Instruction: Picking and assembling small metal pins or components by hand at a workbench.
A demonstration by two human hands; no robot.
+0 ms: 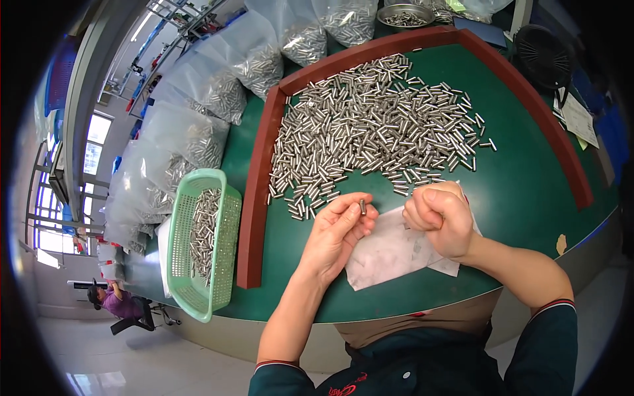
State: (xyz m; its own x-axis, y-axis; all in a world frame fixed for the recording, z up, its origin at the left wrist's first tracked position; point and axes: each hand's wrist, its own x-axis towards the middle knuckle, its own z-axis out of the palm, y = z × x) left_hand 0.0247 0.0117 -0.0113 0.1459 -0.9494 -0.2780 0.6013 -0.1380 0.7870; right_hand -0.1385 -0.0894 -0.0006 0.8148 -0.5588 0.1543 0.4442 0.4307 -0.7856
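Note:
A small shiny metal pin stands between the thumb and fingers of my left hand. My right hand is curled into a fist a little to the right; whatever it holds, if anything, is hidden inside the fingers. Under and between both hands lies a smudged white cloth or sheet of paper. Just beyond them a wide heap of similar metal pins spreads over the green tabletop, some strays lying at its near and right edges.
Dark red rails frame the heap on the left, back and right. A green plastic basket with pins stands left of the rail. Clear bags of pins line the far left edge. A metal bowl and black fan-like object sit behind.

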